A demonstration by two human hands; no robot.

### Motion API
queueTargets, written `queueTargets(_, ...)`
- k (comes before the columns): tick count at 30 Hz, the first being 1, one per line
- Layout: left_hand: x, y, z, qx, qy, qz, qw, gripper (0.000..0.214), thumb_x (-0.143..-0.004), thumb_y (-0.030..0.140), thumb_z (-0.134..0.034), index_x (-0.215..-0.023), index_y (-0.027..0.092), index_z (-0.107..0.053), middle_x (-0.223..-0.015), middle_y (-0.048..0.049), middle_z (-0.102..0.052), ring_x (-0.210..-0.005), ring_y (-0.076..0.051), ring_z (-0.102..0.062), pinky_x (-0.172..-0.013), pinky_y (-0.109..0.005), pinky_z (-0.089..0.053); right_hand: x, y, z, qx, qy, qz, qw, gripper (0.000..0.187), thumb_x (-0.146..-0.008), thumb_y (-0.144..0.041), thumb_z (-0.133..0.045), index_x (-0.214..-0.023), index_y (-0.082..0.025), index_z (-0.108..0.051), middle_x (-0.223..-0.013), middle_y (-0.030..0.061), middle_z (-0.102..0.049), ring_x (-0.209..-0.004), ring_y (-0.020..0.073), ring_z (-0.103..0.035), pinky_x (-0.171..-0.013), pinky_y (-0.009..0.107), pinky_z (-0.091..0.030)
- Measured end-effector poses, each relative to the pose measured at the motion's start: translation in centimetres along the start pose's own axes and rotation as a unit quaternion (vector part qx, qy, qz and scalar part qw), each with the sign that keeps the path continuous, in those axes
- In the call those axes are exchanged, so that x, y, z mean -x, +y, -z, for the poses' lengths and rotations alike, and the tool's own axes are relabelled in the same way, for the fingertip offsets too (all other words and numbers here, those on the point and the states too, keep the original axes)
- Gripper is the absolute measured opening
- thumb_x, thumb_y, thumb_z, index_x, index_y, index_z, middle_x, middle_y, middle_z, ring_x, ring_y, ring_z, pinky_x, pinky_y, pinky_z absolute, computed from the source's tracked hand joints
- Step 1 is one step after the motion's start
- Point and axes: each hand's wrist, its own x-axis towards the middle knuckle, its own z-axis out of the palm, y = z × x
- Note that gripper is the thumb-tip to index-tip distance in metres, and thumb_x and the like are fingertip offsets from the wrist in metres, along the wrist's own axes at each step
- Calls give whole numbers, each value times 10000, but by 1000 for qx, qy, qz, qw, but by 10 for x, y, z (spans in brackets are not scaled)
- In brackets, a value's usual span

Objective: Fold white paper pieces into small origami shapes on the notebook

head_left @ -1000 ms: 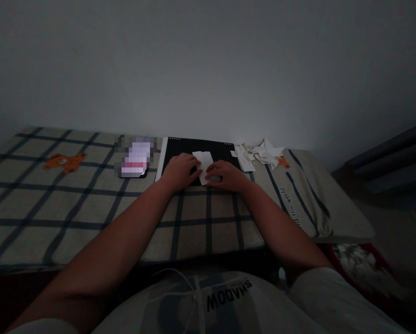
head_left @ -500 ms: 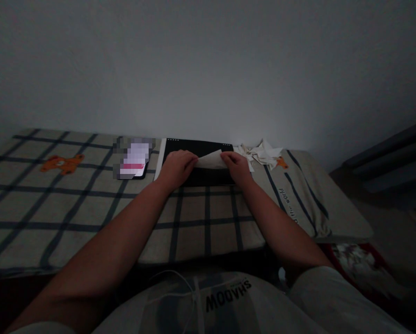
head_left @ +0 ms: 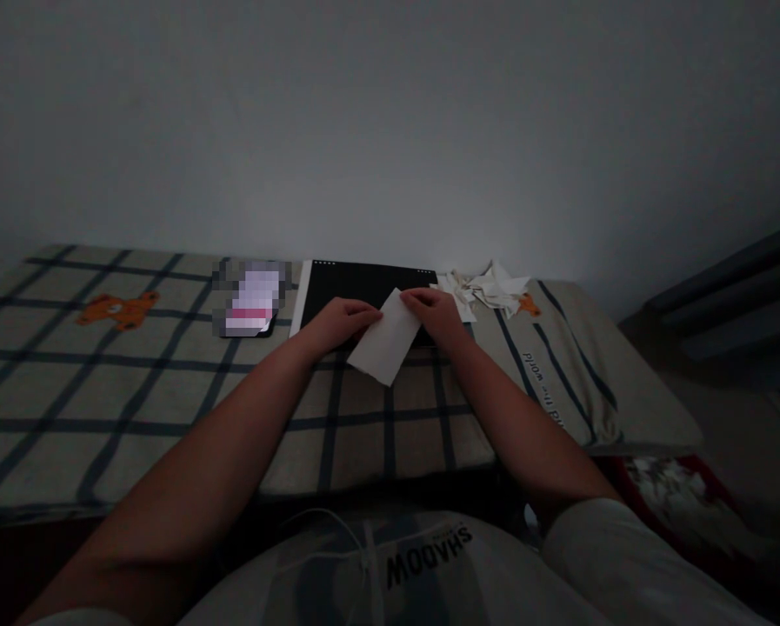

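A white sheet of paper [head_left: 385, 342] is lifted a little over the near edge of a black board [head_left: 363, 287] that lies on the checked cloth. My left hand [head_left: 337, 321] pinches the sheet's left edge, fingers closed. My right hand [head_left: 436, 315] grips its upper right corner, fingers closed too. The sheet hangs tilted toward me, its lower corner over the cloth.
A phone [head_left: 251, 303] lies left of the board. A pile of folded white paper pieces [head_left: 490, 289] sits to its right. The checked cloth [head_left: 135, 382] with orange bear prints covers the surface; its right edge drops off near a dark rail [head_left: 722, 296].
The paper lay flat under both hands on the board, then was raised between them. Now it is unfolded into a larger sheet and pulled toward me.
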Motion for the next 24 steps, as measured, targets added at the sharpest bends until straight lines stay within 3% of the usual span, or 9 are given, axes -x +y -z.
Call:
queueTargets(3,-1,-2,-3,-12,27,7,1000,354,-747,464,-615,-863,149,-726,-736,-48,-685,-637,-159,-580,-562,-270,-439,1,2,-1,18,-2,26,1000,292,-790,-448,-603,-884,-196,-716,-840,44,-710,-757,172,-633,-680,306,-493)
queueTargets(6,-4,-6,-1,-11,84,-1,996,372,-753,478,-604,-885,154,-730,-819,-57,-702,-706,-176,-593,-609,-276,-447,0,4,3,72,27,115,990,278,-821,-396,-594,-991,-197,-686,-927,64,-680,-813,176,-616,-745,332,-502)
queueTargets(9,-6,-9,4,-27,152,2,988,383,-778,469,-575,-927,149,-723,-859,-58,-704,-746,-188,-595,-640,-282,-451,0,3,7,179,29,236,955,289,-853,-303,-568,-1119,-214,-636,-1086,96,-614,-1013,209,-565,-886,389,-469)
queueTargets(12,-7,-10,6,-25,185,9,982,374,-804,429,-538,-973,143,-711,-890,-61,-702,-747,-191,-596,-631,-281,-456,2,-1,8,284,-16,312,906,333,-872,-206,-522,-1192,-251,-605,-1247,104,-537,-1173,230,-476,-981,424,-403)
queueTargets(18,-7,-9,6,-67,150,-2,986,363,-826,419,-514,-957,150,-718,-855,-57,-704,-706,-190,-602,-622,-284,-469,9,-6,5,381,-61,364,848,342,-904,-183,-474,-1186,-325,-607,-1348,60,-492,-1278,242,-384,-1001,433,-349)
queueTargets(24,-8,-10,11,-97,96,-41,990,358,-805,413,-564,-1011,159,-710,-934,-64,-719,-786,-202,-630,-677,-291,-484,11,-7,7,404,-98,382,825,269,-920,-244,-480,-1119,-308,-650,-1340,44,-532,-1266,248,-408,-968,432,-330)
